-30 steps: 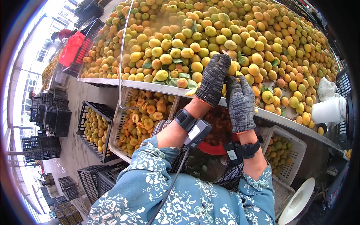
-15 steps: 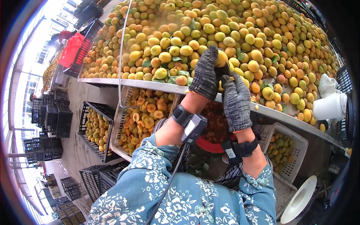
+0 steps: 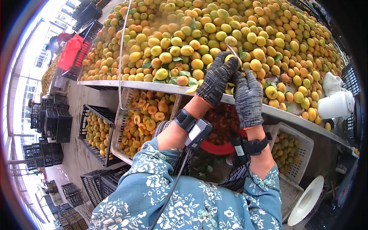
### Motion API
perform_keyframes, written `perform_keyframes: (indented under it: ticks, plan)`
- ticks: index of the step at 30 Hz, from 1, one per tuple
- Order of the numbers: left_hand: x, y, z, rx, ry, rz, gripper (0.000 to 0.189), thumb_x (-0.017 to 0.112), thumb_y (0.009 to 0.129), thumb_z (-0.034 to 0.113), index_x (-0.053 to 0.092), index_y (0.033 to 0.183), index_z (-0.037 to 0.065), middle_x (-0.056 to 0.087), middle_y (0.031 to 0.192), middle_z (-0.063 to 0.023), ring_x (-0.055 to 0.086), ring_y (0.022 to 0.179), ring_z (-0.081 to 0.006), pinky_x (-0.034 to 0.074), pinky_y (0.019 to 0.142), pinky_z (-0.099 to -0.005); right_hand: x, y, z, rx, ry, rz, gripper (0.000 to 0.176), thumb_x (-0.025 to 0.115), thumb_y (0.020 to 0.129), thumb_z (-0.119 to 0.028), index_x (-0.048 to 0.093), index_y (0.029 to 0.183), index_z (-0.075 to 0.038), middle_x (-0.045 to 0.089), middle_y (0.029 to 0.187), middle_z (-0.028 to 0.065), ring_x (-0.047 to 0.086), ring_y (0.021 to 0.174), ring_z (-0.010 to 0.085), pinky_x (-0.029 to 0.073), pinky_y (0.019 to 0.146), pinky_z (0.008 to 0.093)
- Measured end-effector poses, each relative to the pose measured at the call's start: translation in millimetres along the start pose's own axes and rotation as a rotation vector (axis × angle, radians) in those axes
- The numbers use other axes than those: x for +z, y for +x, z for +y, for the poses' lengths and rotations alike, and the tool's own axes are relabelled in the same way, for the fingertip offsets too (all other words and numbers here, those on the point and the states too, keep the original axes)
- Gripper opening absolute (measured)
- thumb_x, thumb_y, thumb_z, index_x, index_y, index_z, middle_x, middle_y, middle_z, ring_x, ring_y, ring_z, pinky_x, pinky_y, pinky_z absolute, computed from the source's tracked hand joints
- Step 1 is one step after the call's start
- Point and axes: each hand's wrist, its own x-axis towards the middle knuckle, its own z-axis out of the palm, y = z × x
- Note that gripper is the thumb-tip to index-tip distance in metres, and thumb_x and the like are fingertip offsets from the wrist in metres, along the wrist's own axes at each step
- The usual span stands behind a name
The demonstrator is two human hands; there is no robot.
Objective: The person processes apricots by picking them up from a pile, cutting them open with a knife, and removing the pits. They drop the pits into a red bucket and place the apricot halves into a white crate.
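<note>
Both hands wear dark grey knit gloves and meet above the front edge of a table heaped with yellow-orange apricots (image 3: 168,57). My left hand (image 3: 217,78) is closed around an apricot (image 3: 229,58), which its fingers mostly cover. My right hand (image 3: 248,99) is closed just beside it, fingertips close to the left ones. A thin curved knife blade (image 3: 232,50) sticks up past the held apricot, rising from near the right fingertips; its handle is hidden in the glove. Below the hands, a red tub (image 3: 218,148) contains reddish-brown pieces too small to name.
Under the metal table edge (image 3: 153,86) stand a pale crate (image 3: 117,138) of halved apricots, a black crate (image 3: 82,126) of apricots and a white crate (image 3: 304,155) at right. A white bucket (image 3: 334,105) sits on the table's right. Stacked black crates (image 3: 57,124) stand left.
Both hands have shifted slightly right, and the left is turned more over the apricot. The knife blade now shows above the fingers; the apricot is more covered than before.
</note>
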Motion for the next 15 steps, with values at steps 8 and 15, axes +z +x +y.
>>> perform_keyframes:
  ticks: [8,15]
  plan:
    - [-35.6,10.5,-27.1,0.480,1.010,-0.063,0.036,0.048,0.093,0.008,0.048,0.129,0.001,0.047,0.128,-0.0220,0.047,0.120,-0.0332,0.038,0.103,-0.0394,1.2,-13.9,-16.5,-0.027,-0.432,0.004,0.034,0.058,0.090,-0.027,0.061,0.110,0.001,0.065,0.092,0.0229,0.062,0.086,0.0381,0.048,0.075,0.0428]
    - [-7.4,6.1,-4.8,-0.326,-0.619,0.104,0.038,0.051,0.097,0.023,0.050,0.131,0.006,0.058,0.114,-0.0063,0.055,0.101,-0.0139,0.046,0.088,-0.0271,2.8,-11.7,-13.3,-0.018,-0.141,-0.029,0.034,0.058,0.090,-0.026,0.061,0.109,0.002,0.064,0.093,0.0248,0.062,0.087,0.0381,0.048,0.077,0.0430]
